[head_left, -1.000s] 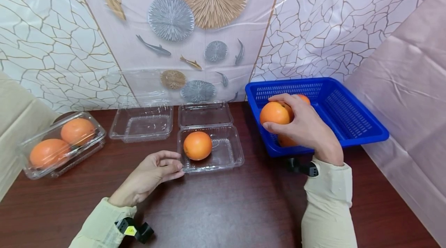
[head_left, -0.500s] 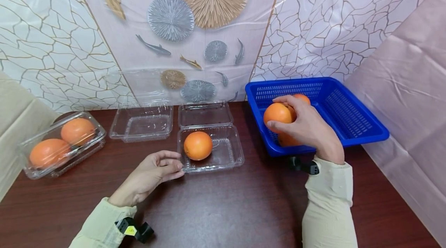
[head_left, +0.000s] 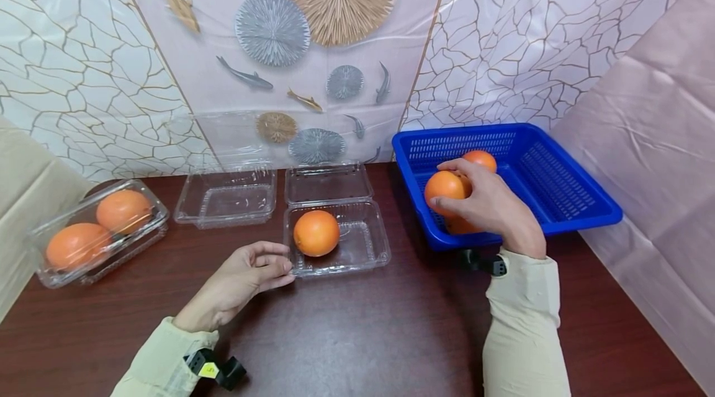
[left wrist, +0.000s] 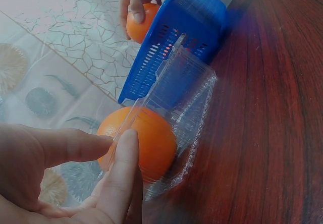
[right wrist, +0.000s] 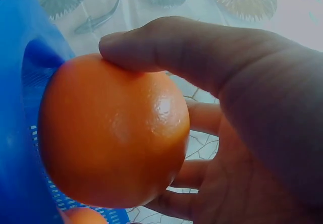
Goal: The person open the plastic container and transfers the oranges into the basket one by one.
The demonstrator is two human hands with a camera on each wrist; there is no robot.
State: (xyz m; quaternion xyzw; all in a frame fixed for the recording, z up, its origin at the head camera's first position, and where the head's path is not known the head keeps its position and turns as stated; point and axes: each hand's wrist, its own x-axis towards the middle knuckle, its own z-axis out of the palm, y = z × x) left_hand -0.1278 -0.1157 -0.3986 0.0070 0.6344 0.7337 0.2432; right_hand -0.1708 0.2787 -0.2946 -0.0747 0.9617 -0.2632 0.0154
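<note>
In the head view my left hand (head_left: 242, 282) pinches the near left rim of an open clear plastic clamshell container (head_left: 365, 240). One orange (head_left: 316, 233) sits in the left half of that container. The left wrist view has the thumb and a finger on either side of the rim, with the orange (left wrist: 146, 143) just behind. My right hand (head_left: 494, 205) grips another orange (head_left: 444, 188) over the left part of a blue plastic basket (head_left: 564, 189). In the right wrist view its thumb (right wrist: 136, 47) presses one side of the held orange (right wrist: 113, 133), with fingers behind.
In the basket lie an orange (head_left: 481, 160) at the back and one (head_left: 460, 225) partly hidden under the right hand. A second open clear container (head_left: 237, 198) stands back left. At far left a closed container (head_left: 153, 195) holds two oranges. A patterned sheet (head_left: 346, 99) backs the table.
My right hand and its orange have shifted slightly right and down over the basket. The left hand and the container have stayed put.
</note>
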